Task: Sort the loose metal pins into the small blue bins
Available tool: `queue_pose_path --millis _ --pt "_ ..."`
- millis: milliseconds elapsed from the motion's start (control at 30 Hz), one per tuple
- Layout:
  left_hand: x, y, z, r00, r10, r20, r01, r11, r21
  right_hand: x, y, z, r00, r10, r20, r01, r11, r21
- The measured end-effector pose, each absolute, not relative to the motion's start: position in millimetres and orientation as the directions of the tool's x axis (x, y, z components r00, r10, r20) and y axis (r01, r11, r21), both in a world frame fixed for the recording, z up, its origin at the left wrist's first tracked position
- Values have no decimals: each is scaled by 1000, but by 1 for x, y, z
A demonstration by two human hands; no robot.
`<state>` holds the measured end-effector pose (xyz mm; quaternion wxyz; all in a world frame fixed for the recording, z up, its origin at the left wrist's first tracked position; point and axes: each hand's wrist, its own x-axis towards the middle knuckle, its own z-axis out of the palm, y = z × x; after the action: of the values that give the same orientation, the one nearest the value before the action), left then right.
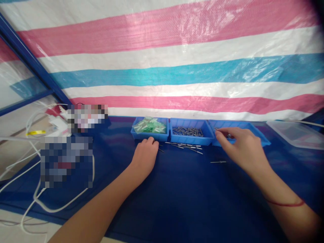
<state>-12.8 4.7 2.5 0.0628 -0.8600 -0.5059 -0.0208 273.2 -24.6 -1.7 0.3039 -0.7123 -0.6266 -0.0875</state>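
Note:
My left hand (145, 156) rests on the blue tabletop in front of the left bin, its fingers curled down. Thin metal stems (161, 150) show beside its fingertips; what lies under the fingers is hidden. Over the near edge of the right blue bin (263, 139) is my right hand (243, 148), thumb and index finger brought together. Anything between those fingertips is too small to name. Several blind rivets (186, 146) lie loose before the middle blue bin (191, 139), which holds many short metal pieces (187, 131). A single blind rivet (218, 162) lies nearer me.
Green translucent packets (150, 126) fill the left blue bin (150, 136). At the far right is a clear plastic lid or tray (297, 135). White cables (54, 210) loop across the left side, near blurred-out items. A striped plastic sheet (177, 74) hangs behind the table.

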Motion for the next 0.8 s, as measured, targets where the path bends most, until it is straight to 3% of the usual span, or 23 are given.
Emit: queue_pose_path --millis 300,600,700,800 --pt "-13 4 7 537 838 93 843 -533 -66 252 -33 4 29 831 555 949 151 -276" --pt "-11 8 2 584 804 109 810 -586 -16 233 -40 2 -80 843 531 904 286 -318" --pt "-11 10 0 587 797 143 798 -599 63 230 -40 2 -106 846 522 892 313 -327" --pt "-9 7 3 560 794 237 745 -607 275 225 -42 2 -128 845 518 865 351 -359"
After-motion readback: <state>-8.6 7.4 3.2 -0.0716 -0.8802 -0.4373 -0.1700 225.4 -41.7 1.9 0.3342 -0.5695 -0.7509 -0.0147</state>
